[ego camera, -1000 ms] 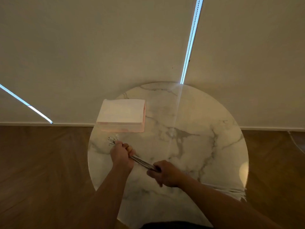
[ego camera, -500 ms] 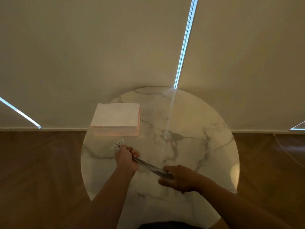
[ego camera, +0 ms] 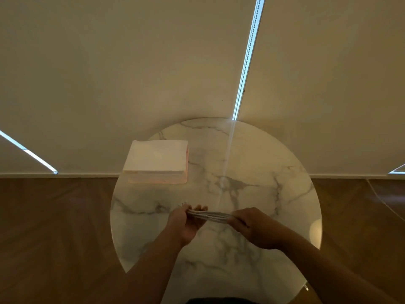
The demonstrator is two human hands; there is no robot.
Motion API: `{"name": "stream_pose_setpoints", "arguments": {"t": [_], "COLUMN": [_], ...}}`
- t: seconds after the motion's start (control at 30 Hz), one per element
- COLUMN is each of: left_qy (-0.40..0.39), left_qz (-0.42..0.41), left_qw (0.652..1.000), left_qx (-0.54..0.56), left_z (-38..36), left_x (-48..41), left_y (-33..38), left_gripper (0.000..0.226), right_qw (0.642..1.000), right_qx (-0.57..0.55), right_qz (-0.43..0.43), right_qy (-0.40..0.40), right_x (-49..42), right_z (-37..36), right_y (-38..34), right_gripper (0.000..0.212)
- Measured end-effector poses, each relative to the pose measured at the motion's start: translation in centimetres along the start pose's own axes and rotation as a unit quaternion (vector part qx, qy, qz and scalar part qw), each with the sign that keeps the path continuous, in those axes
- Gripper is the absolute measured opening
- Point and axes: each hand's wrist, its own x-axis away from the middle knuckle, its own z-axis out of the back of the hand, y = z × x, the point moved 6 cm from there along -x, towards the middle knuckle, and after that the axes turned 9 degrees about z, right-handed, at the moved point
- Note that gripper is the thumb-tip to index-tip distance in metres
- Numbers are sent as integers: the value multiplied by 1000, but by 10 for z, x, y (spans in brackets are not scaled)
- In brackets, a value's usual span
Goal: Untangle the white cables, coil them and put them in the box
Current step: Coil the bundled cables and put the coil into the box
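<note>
Round marble table (ego camera: 252, 172), dim light. Box (ego camera: 156, 160) sits near the far-left edge, lid apparently on, not yet opened.

Cables (ego camera: 209, 216): a bundle of white strands stretched nearly level over the table's middle, held between both hands, clear of the top. Short ends stick out past the left grip toward the box.

Left hand (ego camera: 186, 222): palm up, fingers curled round the bundle's left end. Right hand (ego camera: 255, 228): fist closed over the right end. Whether more cable trails beyond it cannot be told.

Step, as I read it: straightening the strands before coiling. To do it well, anchor with the left, keep tension even, check that no strand crosses another, then wrap loops of equal size. The lid wants lifting first.
</note>
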Motion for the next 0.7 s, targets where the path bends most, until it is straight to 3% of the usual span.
{"name": "stream_pose_setpoints", "arguments": {"t": [0.13, 0.2, 0.27, 0.37, 0.43, 0.53, 0.6, 0.67, 0.7], "left_qy": [14, 44, 100, 129, -6, -193, -251, -297, -318], "left_qz": [62, 80, 10, -305, -410, -336, -273, -216, -192], "left_qw": [982, 940, 853, 683, 626, 555, 545, 578, 595], "left_qx": [-177, -330, -512, -652, -664, -736, -752, -729, -713], "left_z": [14, 25, 30, -7, -51, -90, -102, -111, -115], "left_x": [10, 21, 32, 52, 73, 73, 74, 78, 80], "left_y": [-20, -17, 5, 50, 41, -5, -25, -32, -34], "left_gripper": [40, 54, 59, 37, 15, 39, 25, 9, 12], "right_qw": [998, 997, 997, 994, 993, 992, 990, 985, 980], "right_qx": [-22, -19, -17, -19, -26, -56, -95, -145, -179], "right_qz": [1, 8, 13, 16, 25, 44, 46, 35, 24], "right_qy": [-60, -71, -79, -102, -114, -108, -98, -90, -89], "right_x": [8, 10, 13, 16, 17, 19, 24, 32, 36], "right_z": [14, 24, 31, 36, 39, 55, 73, 92, 99], "right_y": [-3, -5, -4, -2, -3, -8, -9, -5, -2], "right_gripper": [36, 36, 37, 38, 39, 39, 41, 43, 43]}}
